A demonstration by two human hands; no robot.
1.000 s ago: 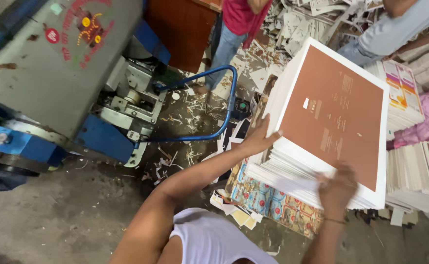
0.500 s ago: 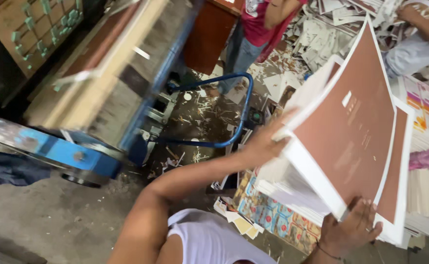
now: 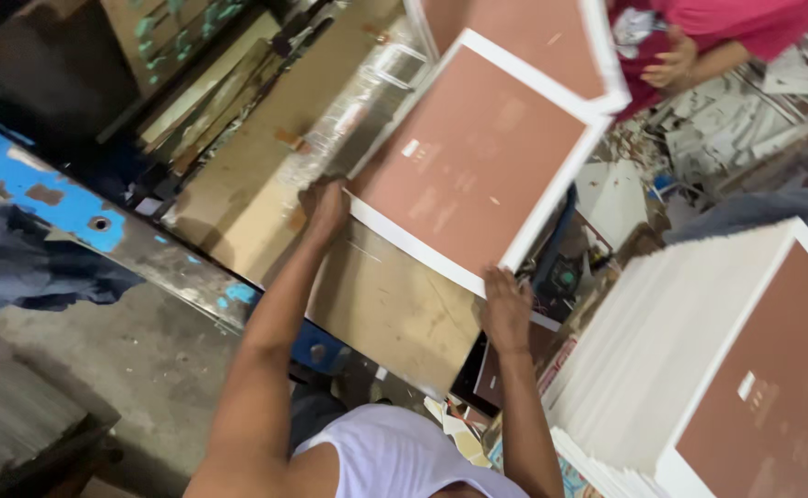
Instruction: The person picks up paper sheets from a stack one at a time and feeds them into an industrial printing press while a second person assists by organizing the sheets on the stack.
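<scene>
One brown white-bordered sheet is over the cardboard-covered machine bed, left hand and right hand each gripping an edge. Could easily land crooked or snag the other sheet above it.

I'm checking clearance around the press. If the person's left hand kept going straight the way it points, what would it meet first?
Most likely the crinkled clear plastic wrap just beyond the left hand, which grips the brown sheet; depth is hard to judge.
</scene>
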